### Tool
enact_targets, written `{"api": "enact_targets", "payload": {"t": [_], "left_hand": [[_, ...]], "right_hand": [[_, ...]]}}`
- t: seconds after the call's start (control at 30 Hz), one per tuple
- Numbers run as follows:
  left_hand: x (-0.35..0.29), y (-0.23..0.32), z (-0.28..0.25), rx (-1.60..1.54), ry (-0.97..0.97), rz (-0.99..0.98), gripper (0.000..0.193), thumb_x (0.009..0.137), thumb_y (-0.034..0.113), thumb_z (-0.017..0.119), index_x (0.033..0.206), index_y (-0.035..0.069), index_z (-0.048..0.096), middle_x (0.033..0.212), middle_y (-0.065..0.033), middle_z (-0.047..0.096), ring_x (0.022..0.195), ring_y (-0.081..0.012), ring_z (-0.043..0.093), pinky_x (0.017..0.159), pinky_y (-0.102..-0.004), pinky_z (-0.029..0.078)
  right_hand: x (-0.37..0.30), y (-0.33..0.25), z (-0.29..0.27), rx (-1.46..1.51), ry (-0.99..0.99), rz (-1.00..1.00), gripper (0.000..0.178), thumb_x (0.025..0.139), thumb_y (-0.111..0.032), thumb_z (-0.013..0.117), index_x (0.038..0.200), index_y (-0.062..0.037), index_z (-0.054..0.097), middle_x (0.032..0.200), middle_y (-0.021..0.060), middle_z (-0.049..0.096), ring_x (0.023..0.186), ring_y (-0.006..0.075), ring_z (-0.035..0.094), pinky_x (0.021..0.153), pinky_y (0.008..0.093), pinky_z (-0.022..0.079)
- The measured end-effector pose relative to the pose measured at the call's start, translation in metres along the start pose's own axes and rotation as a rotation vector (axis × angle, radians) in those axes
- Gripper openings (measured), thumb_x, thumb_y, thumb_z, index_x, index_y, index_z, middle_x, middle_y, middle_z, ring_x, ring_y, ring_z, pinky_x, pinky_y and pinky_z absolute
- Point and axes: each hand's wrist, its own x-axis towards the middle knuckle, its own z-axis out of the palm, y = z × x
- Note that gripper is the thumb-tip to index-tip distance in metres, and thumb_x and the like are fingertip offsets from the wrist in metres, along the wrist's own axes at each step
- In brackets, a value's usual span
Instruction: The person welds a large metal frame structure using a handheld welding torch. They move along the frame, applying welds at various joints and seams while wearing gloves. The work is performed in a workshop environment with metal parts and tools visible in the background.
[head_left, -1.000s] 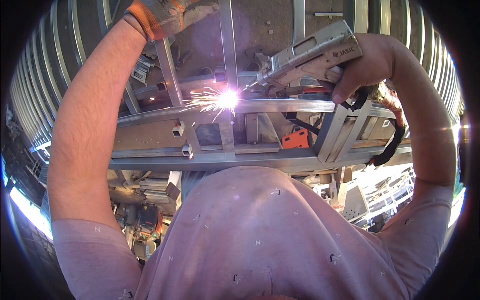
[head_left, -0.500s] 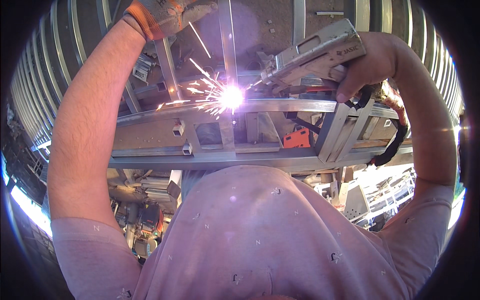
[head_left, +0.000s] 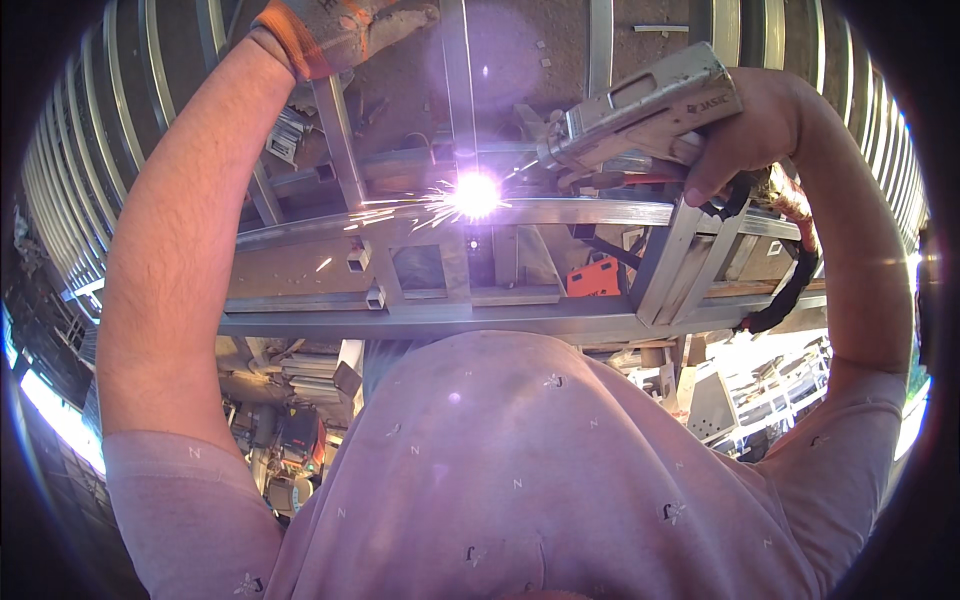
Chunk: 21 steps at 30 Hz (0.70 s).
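Note:
A handheld welding gun (head_left: pixel 645 105) is gripped in my bare right hand (head_left: pixel 750 130), its nozzle pointing left. Just off its tip burns a white-violet glare (head_left: pixel 477 195) on the curved metal bar (head_left: pixel 600 211), with sparks flying left. The exact contact point is lost in the brightness. My left hand (head_left: pixel 340 38) wears a grey and orange glove at the upper left, partly cut off by the picture's top edge. One gloved digit stretches right; the others are hidden or out of frame. Below that hand runs an upright square metal tube (head_left: pixel 340 140).
A straight metal rail (head_left: pixel 550 322) crosses in front of my body. Black-sheathed cable (head_left: pixel 790 295) hangs from the gun beside my right forearm. Beneath the frame lies an orange case (head_left: pixel 594 277). Rows of metal tubes (head_left: pixel 75 170) line the sides, and a red-black machine (head_left: pixel 302 435) stands lower left.
The welding gun and glare have shifted slightly to the right along the curved bar. The spark spray is smaller. My left hand is nearly still.

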Motion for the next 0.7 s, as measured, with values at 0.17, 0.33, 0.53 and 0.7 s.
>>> {"api": "enact_targets", "payload": {"t": [0.17, 0.33, 0.53, 0.7], "left_hand": [[-0.001, -0.001, 0.001, 0.005, 0.001, 0.006, 0.065, 0.097, 0.027, 0.076, 0.159, 0.018, 0.061, 0.166, -0.01, 0.057, 0.156, -0.0381, 0.051, 0.133, -0.0569, 0.037], [-0.002, -0.002, 0.003, 0.013, 0.008, 0.011, 0.065, 0.097, 0.027, 0.076, 0.16, 0.018, 0.06, 0.167, -0.0101, 0.056, 0.156, -0.0385, 0.051, 0.133, -0.0569, 0.036], [-0.004, -0.006, 0.01, 0.018, 0.032, 0.024, 0.066, 0.097, 0.027, 0.076, 0.16, 0.018, 0.059, 0.167, -0.0102, 0.056, 0.156, -0.0389, 0.05, 0.133, -0.0569, 0.036], [-0.004, -0.009, 0.011, -0.047, 0.102, 0.071, 0.067, 0.095, 0.027, 0.078, 0.16, 0.018, 0.06, 0.167, -0.0108, 0.056, 0.156, -0.0396, 0.05, 0.132, -0.0583, 0.037]], "right_hand": [[0.0, 0.004, -0.003, -0.073, 0.006, 0.002, 0.048, 0.072, -0.005, 0.097, 0.117, 0.001, 0.081, 0.094, 0.0115, 0.082, 0.077, 0.0197, 0.077, 0.067, 0.036, 0.061], [-0.004, 0.011, -0.007, -0.122, 0.005, -0.07, 0.046, 0.075, -0.008, 0.098, 0.117, 0.0009, 0.081, 0.096, 0.0108, 0.082, 0.075, 0.0192, 0.076, 0.068, 0.0354, 0.061], [-0.012, 0.006, -0.004, 0.004, -0.015, 0.01, 0.055, 0.073, -0.01, 0.101, 0.123, -0.001, 0.081, 0.101, 0.0097, 0.082, 0.08, 0.0191, 0.076, 0.076, 0.0359, 0.063], [-0.015, -0.004, 0.0, -0.029, -0.003, 0.149, 0.062, 0.072, -0.007, 0.101, 0.13, -0.002, 0.08, 0.102, 0.0096, 0.083, 0.09, 0.0208, 0.077, 0.083, 0.0361, 0.063]]}}
